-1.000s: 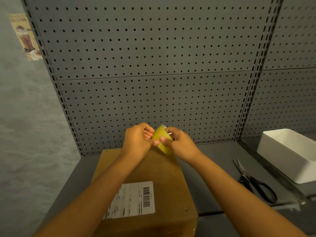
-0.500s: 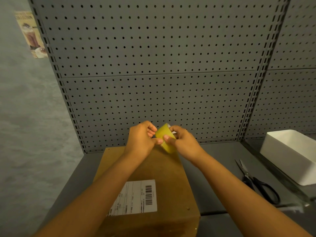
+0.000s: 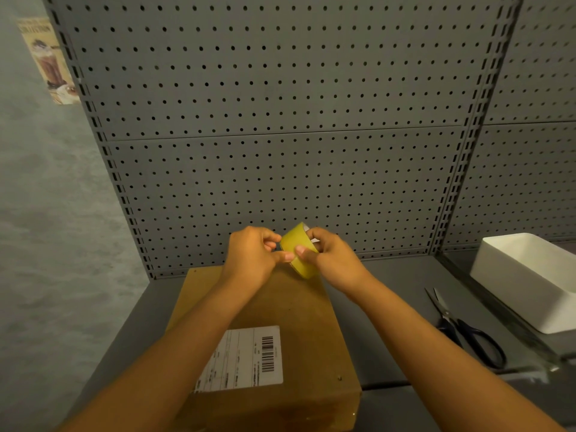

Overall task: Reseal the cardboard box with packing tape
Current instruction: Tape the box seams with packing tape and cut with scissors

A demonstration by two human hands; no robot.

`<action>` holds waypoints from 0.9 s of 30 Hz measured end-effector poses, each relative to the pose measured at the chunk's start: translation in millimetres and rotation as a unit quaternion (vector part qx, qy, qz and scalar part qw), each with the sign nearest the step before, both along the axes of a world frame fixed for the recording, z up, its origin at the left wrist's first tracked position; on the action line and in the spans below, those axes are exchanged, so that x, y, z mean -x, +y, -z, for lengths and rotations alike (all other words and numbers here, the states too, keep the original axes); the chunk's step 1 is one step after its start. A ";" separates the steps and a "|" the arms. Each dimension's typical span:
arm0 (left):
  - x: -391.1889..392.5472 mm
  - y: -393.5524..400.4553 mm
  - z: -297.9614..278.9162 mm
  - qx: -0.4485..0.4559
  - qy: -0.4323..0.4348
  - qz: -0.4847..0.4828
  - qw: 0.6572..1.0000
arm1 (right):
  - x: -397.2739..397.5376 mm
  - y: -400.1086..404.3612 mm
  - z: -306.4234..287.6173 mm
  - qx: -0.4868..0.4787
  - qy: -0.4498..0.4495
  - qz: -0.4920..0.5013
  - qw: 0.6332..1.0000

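The roll of tape is held above the far end of the box — the right hand is curled round it, while the fingertips of the left hand pick at its face. Probably the loose end is being searched for. The roll should be kept steady and the end lifted slowly, so that it is not split. The scissors lie right of the box.

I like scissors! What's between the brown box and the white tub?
The scissors lie between the cardboard box and white tub, seen from the head camera.
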State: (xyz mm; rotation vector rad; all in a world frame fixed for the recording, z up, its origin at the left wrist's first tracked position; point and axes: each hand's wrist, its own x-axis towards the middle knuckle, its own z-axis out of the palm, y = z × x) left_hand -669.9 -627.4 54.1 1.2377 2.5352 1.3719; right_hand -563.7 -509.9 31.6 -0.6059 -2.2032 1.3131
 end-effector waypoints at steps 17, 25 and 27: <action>6.0 -10.2 -2.8 -0.026 -0.040 0.016 0.999 | 0.4 -3.3 -0.5 -0.018 -0.012 -0.010 1.000; 11.0 -3.0 -3.8 0.031 -0.009 0.008 0.999 | -0.9 -5.8 -0.9 -0.033 -0.021 -0.024 0.999; 8.5 -0.5 -1.2 0.055 0.016 0.000 0.998 | -0.3 -6.3 -0.5 -0.043 -0.021 -0.025 0.999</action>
